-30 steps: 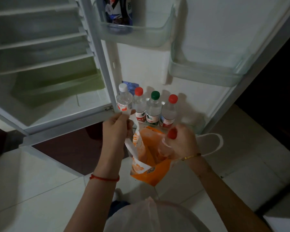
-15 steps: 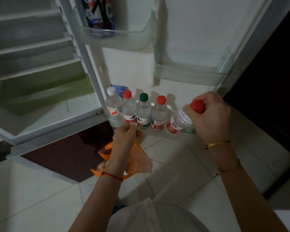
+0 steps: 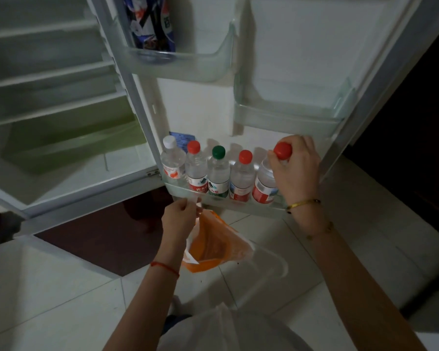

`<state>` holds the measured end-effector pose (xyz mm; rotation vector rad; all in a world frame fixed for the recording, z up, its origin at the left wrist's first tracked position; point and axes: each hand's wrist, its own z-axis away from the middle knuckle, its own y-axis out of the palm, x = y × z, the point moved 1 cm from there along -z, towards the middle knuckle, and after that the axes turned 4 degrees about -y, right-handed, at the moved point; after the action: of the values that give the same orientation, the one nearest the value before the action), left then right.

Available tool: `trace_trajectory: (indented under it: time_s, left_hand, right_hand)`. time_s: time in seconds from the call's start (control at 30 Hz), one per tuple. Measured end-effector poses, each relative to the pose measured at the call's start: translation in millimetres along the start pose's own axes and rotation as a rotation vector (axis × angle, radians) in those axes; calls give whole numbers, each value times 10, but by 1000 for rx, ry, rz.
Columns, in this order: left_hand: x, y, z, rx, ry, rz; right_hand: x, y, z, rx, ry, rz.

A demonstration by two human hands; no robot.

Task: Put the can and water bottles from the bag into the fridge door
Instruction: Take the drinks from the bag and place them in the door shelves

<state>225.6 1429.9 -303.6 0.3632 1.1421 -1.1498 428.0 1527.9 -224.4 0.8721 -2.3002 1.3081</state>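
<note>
My right hand [image 3: 295,171] grips a red-capped water bottle [image 3: 264,183] by its neck, standing almost upright at the right end of the bottom door shelf [image 3: 241,205]. Several more bottles stand in that shelf to its left, among them a white-capped one [image 3: 173,160] and a green-capped one [image 3: 218,171]. My left hand [image 3: 180,219] pinches the white handle of an orange bag [image 3: 211,247] that hangs limp below the shelf. A blue can [image 3: 151,22] stands in the top left door bin [image 3: 188,64].
The fridge's inside, with white shelves and a green drawer [image 3: 69,140], lies to the left. An empty door bin [image 3: 289,117] sits at the middle right. Pale tiles [image 3: 48,295] cover the floor, with a dark mat [image 3: 102,236] under the fridge.
My right hand lifted the red-capped bottle out of the bag, carried it up and right, and tipped it upright into the bottom shelf. The bag went limp in my left hand.
</note>
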Motion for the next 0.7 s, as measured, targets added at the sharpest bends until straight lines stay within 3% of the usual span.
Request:
trace_trajectory:
  time_s: [0.2,0.7]
  left_hand:
    - [95,-48,-6,-84,9,-32]
    - [437,-467,-242,-172,-83,-90]
  right_hand:
    - [-42,81,25,-55,-41,-24]
    - [-348,477,86,181,70,92]
